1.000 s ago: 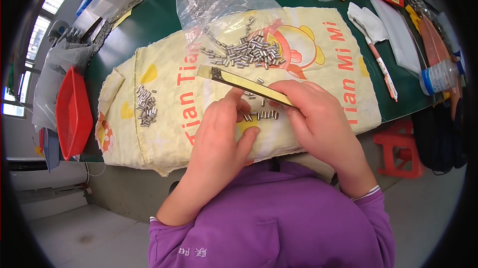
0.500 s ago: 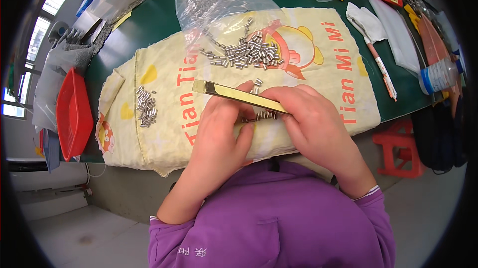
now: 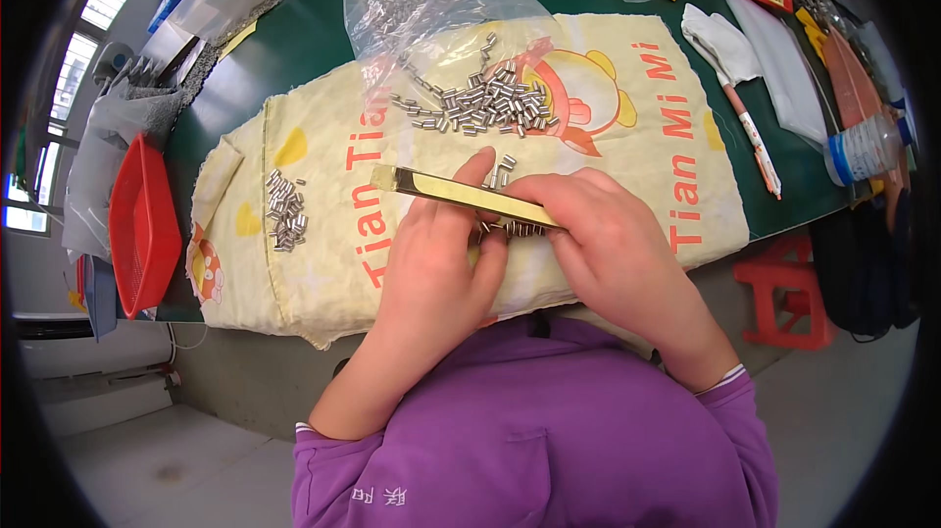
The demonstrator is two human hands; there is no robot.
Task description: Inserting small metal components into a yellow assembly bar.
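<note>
A narrow yellow-and-dark bar [image 3: 470, 194], with clear tape at its left end, slants across between my hands. My right hand [image 3: 610, 239] is closed on its right end, thumb on the near side. My left hand [image 3: 438, 251] is curled beneath the bar's left half. Its index finger points out past the far side, and its thumb bends in by a row of small metal cylinders [image 3: 522, 229] under the bar. What the left fingers pinch is hidden. A few loose metal cylinders [image 3: 503, 171] lie just beyond the bar. Farther off is a large pile of metal cylinders [image 3: 495, 101].
A printed yellow cloth [image 3: 328, 160] covers the green table [image 3: 230, 101]. A smaller cylinder pile [image 3: 286, 214] lies left. The clear plastic bag [image 3: 421, 3] holds more pieces. A red basket [image 3: 142, 224] stands far left; a pen [image 3: 753, 141] and plastic bottle [image 3: 863, 150] lie right.
The bar has shifted slightly left. My left index finger has stretched farther out beyond it, and the left thumb has moved a little to the right. My right hand keeps its grip.
</note>
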